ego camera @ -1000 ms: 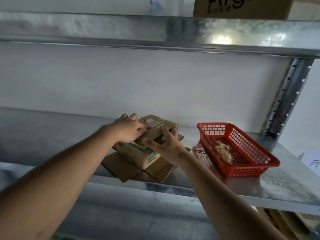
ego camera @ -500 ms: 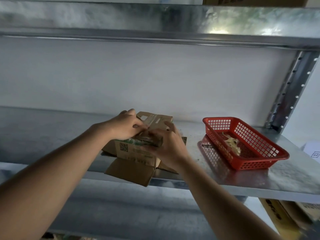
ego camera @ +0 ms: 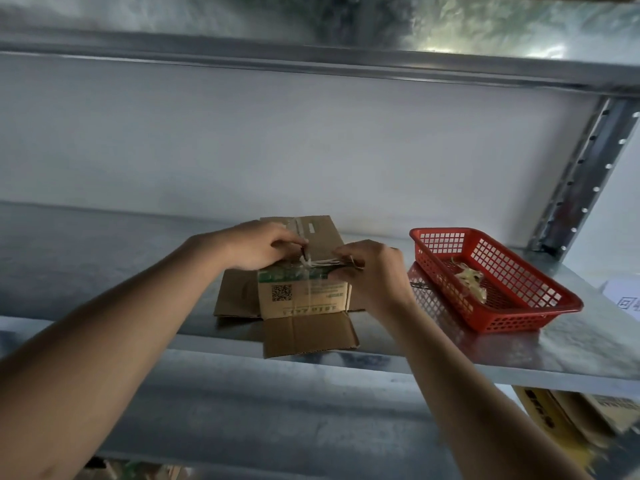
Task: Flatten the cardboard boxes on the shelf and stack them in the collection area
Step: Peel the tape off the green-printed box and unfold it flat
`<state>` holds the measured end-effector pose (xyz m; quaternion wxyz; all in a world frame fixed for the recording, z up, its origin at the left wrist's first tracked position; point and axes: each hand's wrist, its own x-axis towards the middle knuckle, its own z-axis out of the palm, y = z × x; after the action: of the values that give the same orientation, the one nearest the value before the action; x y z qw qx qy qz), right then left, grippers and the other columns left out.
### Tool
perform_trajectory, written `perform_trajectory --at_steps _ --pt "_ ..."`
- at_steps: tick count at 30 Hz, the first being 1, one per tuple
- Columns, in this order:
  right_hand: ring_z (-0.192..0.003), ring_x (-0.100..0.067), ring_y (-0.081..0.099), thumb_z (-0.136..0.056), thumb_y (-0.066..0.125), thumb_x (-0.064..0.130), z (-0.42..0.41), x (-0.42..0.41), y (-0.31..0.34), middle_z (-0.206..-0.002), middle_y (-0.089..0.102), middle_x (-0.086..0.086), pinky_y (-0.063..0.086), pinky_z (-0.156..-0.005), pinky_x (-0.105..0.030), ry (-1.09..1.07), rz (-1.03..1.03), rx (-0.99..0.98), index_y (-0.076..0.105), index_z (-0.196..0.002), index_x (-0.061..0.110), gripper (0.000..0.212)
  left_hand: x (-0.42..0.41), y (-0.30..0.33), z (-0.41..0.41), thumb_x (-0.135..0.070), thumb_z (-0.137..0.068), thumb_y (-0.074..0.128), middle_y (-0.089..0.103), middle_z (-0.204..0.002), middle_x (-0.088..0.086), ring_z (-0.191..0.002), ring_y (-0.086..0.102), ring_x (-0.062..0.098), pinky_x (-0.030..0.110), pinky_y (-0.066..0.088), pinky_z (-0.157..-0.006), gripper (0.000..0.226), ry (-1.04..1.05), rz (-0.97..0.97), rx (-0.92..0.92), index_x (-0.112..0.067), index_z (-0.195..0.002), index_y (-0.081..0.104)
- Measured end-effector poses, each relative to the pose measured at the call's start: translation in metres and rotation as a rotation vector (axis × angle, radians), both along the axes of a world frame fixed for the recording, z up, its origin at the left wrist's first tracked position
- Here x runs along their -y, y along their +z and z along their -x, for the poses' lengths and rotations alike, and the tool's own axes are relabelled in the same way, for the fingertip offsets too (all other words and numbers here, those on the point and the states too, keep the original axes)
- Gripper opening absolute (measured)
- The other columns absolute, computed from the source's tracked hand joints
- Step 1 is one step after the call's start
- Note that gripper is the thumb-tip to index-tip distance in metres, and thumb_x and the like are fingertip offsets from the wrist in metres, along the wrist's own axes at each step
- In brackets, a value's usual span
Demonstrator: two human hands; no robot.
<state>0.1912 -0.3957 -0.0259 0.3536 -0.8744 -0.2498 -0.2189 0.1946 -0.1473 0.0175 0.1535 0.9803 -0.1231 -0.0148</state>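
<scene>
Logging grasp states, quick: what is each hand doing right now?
Left hand: fingers curled, pinching the tape on the cardboard box.
Right hand: gripping the same tape strip at the box's top edge.

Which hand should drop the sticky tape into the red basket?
Probably the right hand. It already pinches the stretched tape, and the red basket sits on its side. The left hand steadies the box.

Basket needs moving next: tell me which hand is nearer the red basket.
Right. The right hand grips the box beside the red basket; the left hand is across the box.
</scene>
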Motion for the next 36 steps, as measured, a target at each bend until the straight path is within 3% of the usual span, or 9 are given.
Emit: perform_trajectory --at_steps 3,5,9,11,15,21,26,33,36 --pt "-0.093 -0.01 0.071 -0.081 0.086 0.02 0.0 0.003 -0.014 -0.117 0.074 0.0 0.057 -0.085 -0.023 -0.012 -0.126 -0.006 0.077 -0.12 0.02 0.04 0.006 0.007 -0.003 -0.056 -0.105 0.044 0.056 -0.122 -0.022 -0.085 0.057 -0.009 0.019 0.04 -0.069 0.04 0.008 -0.042 0.019 -0.053 -0.145 0.05" --pt "-0.095 -0.007 0.071 -0.086 0.083 0.017 0.001 0.004 -0.023 -0.119 0.071 0.001 0.059 -0.087 -0.023 0.001 -0.226 -0.047 0.075 -0.121 0.018 0.036 0.013 0.014 -0.005 -0.062 -0.102 0.045 0.058 -0.106 -0.026 -0.068 0.056 -0.009 0.016 0.033 -0.057 0.044 0.022 -0.079 0.021 -0.055 -0.145 0.048" --pt "-0.095 -0.012 0.073 -0.088 0.08 0.011 0.002 0.012 -0.027 -0.109 0.073 0.003 0.063 -0.085 -0.039 0.041 -0.35 -0.12 0.078 -0.111 0.019 0.024 0.026 0.016 -0.014 -0.077 -0.095 0.043 0.051 -0.112 -0.02 -0.091 0.049 0.009 0.028 0.036 -0.067 0.055 0.015 -0.224 0.027 -0.061 -0.147 0.042" --pt "-0.089 -0.011 0.075 -0.084 0.083 0.008 0.002 0.014 -0.026 -0.098 0.077 0.006 0.064 -0.081 -0.038 0.041 -0.385 -0.115 0.081 -0.1 0.02 0.02 0.032 0.014 -0.015 -0.081 -0.092 0.039 0.04 -0.1 -0.021 -0.088 0.043 0.009 0.031 0.034 -0.066 0.058 0.018 -0.272 0.04 -0.062 -0.147 0.041" --pt "-0.078 -0.005 0.076 -0.078 0.088 0.008 -0.002 0.017 -0.029 -0.084 0.078 0.014 0.065 -0.071 -0.034 0.048 -0.456 -0.083 0.08 -0.089 0.022 0.02 0.028 0.007 -0.016 -0.089 -0.083 0.031 0.042 -0.101 -0.01 -0.088 0.046 0.011 0.032 0.036 -0.067 0.067 0.042 -0.271 0.044 -0.067 -0.146 0.037" --pt "-0.082 -0.01 0.077 -0.087 0.08 0.013 -0.006 0.016 -0.044 -0.09 0.079 0.007 0.065 -0.068 -0.042 0.038 -0.454 -0.068 0.078 -0.094 0.015 0.008 0.024 0.005 -0.02 -0.085 -0.086 0.033 0.042 -0.102 -0.008 -0.091 0.044 0.013 0.032 0.037 -0.071 0.064 0.041 -0.252 0.038 -0.065 -0.147 0.037" --pt "-0.079 -0.008 0.07 -0.095 0.067 0.001 -0.003 0.019 -0.041 -0.094 0.076 0.004 0.06 -0.064 -0.03 0.026 -0.183 0.232 0.075 -0.098 0.011 0.014 0.024 0.006 -0.025 -0.086 -0.085 0.038 0.042 -0.103 -0.008 -0.092 0.045 0.013 0.032 0.035 -0.068 0.062 0.058 -0.237 0.006 -0.067 -0.144 0.04" --pt "-0.078 -0.027 0.069 -0.095 0.064 -0.002 -0.015 0.031 -0.01 -0.103 0.068 -0.008 0.059 -0.061 -0.043 0.091 0.321 0.278 0.064 -0.111 0.007 0.018 0.024 0.004 -0.025 -0.102 -0.068 0.024 0.041 -0.105 -0.009 -0.089 0.04 0.012 0.036 0.037 -0.073 0.076 0.112 -0.256 -0.019 -0.076 -0.138 0.037" --pt "-0.068 -0.025 0.062 -0.089 0.065 -0.009 -0.012 0.031 -0.002 -0.098 0.062 -0.008 0.056 -0.056 -0.04 0.048 0.377 0.305 0.06 -0.108 0.007 0.025 0.028 0.002 -0.026 -0.103 -0.065 0.022 0.04 -0.104 -0.01 -0.092 0.038 0.014 0.039 0.038 -0.08 0.08 0.129 -0.264 -0.01 -0.074 -0.138 0.038"
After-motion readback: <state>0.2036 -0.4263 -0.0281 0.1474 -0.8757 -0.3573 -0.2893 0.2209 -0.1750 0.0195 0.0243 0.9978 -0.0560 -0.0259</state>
